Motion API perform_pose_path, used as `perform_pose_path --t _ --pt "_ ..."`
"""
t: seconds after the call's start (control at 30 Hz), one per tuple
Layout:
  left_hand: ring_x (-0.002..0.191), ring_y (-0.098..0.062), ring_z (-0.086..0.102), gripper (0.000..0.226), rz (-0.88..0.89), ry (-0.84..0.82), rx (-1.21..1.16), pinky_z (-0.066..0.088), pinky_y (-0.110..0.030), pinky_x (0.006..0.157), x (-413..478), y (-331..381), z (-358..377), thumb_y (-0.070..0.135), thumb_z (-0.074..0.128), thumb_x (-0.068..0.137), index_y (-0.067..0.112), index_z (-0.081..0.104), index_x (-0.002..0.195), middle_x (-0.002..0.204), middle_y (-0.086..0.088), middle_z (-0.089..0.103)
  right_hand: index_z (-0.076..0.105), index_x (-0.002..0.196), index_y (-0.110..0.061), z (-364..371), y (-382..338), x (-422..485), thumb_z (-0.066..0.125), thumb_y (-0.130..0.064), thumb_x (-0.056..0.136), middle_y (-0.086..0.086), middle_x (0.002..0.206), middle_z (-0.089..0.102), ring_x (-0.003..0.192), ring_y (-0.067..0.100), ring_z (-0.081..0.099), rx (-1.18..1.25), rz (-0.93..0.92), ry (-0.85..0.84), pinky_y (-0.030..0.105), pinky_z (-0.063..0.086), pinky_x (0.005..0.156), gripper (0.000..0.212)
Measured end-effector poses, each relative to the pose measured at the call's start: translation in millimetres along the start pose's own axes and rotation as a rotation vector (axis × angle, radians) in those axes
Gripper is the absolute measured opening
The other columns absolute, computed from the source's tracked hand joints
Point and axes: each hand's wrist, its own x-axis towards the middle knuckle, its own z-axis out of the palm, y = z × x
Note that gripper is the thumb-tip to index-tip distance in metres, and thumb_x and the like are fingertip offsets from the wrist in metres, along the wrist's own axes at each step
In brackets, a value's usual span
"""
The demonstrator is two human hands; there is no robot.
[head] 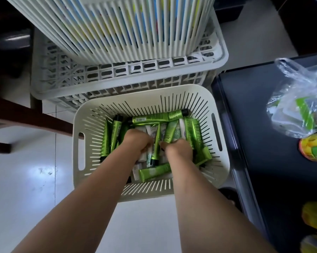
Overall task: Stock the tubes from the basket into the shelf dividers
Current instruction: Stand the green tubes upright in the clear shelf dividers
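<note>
A cream slotted basket (150,190) stands on the white floor and holds several green tubes (148,119) with black caps, mixed with paler tubes. Both my hands are down inside it. My left hand (137,141) has its fingers curled into the pile near an upright green tube (155,148). My right hand (178,149) is curled over tubes beside it. Which tubes each hand grips is hidden under the fingers.
Larger stacked white crates (128,70) stand right behind the basket. A dark shelf (263,125) runs along the right, with a clear plastic bag (300,99) and yellow-green bottles (313,148) on it. Dark wooden furniture (26,114) is at the left.
</note>
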Motion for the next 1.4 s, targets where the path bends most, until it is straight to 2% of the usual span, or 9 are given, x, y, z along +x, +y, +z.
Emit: perform_pose_path --t 0.13,0.33,0.43,0.53,0.7,0.8,0.97,1.13,1.4 --pt "0.062 -0.024 0.057 0.035 0.074 -0.028 0.155 0.051 -0.035 0.063 -5 -4 10 0.023 0.086 0.081 -0.003 0.069 0.097 0.078 -0.017 0.069 0.061 0.099 -0.011 2 1 5 0.07 -0.013 0.092 0.004 0.082 0.063 0.074 0.02 0.068 0.004 -0.011 -0.01 0.029 0.053 0.051 0.012" --pt "0.073 -0.024 0.062 0.059 0.187 0.002 0.411 0.052 -0.032 0.059 -12 -8 15 0.032 0.088 0.071 0.004 0.054 0.111 0.088 -0.009 0.062 0.06 0.091 -0.009 -8 2 7 0.069 -0.012 0.089 0.002 0.073 0.057 0.056 0.012 0.054 0.092 0.085 -0.062 0.019 0.032 0.033 0.01" --pt "0.072 -0.024 0.065 0.06 0.219 0.001 0.459 0.053 -0.034 0.051 -18 -6 16 0.029 0.088 0.071 0.004 0.049 0.109 0.09 -0.01 0.063 0.062 0.093 -0.005 -7 4 5 0.072 -0.013 0.084 0.007 0.079 0.066 0.063 0.019 0.065 0.174 0.123 -0.077 0.024 0.047 0.042 0.015" --pt "0.071 -0.029 0.067 0.038 0.185 -0.065 0.315 0.064 -0.044 0.062 -17 -4 9 0.015 0.083 0.075 0.004 0.059 0.101 0.088 -0.017 0.066 0.063 0.081 -0.009 -9 5 5 0.066 -0.004 0.086 0.012 0.077 0.069 0.072 0.027 0.067 0.304 0.151 -0.157 0.033 0.054 0.063 0.008" --pt "0.085 -0.028 0.07 0.032 0.128 -0.173 -0.014 0.064 -0.044 0.074 -33 -16 -14 0.006 0.072 0.086 0.017 0.063 0.115 0.097 -0.015 0.068 0.065 0.091 -0.007 -27 6 -22 0.078 -0.013 0.082 0.015 0.104 0.071 0.085 0.027 0.066 0.431 0.13 -0.319 0.032 0.052 0.062 0.016" --pt "0.071 -0.02 0.067 0.041 0.165 -0.263 -0.269 0.056 -0.032 0.059 -61 -20 -27 0.003 0.067 0.087 0.023 0.062 0.123 0.093 -0.01 0.068 0.067 0.097 -0.008 -43 10 -49 0.075 -0.019 0.087 0.01 0.098 0.067 0.087 0.026 0.065 0.559 0.028 -0.27 0.036 0.054 0.07 0.017" --pt "0.065 -0.023 0.06 0.014 0.342 -0.297 -0.43 0.049 -0.03 0.052 -129 -3 -45 0.007 0.061 0.091 0.011 0.063 0.103 0.08 -0.01 0.06 0.071 0.08 -0.017 -69 0 -112 0.072 -0.021 0.091 0.005 0.082 0.072 0.074 0.024 0.067 0.711 -0.186 -0.202 0.035 0.054 0.067 0.011" --pt "0.065 -0.017 0.067 0.013 0.628 -0.382 -0.543 0.054 -0.028 0.056 -217 22 -73 0.006 0.06 0.096 0.015 0.062 0.106 0.076 -0.002 0.069 0.077 0.104 -0.015 -117 -13 -191 0.083 -0.023 0.069 0.007 0.101 0.078 0.103 0.029 0.073 0.728 -0.53 -0.196 0.05 0.055 0.099 0.037" --pt "0.09 -0.022 0.071 0.016 0.963 -0.481 -0.547 0.057 -0.041 0.081 -350 33 -107 0.01 0.068 0.093 0.023 0.068 0.102 0.101 -0.003 0.074 0.076 0.105 -0.012 -189 1 -300 0.078 -0.018 0.086 0.011 0.102 0.078 0.103 0.032 0.072 0.852 -0.757 0.008 0.049 0.053 0.097 0.021"
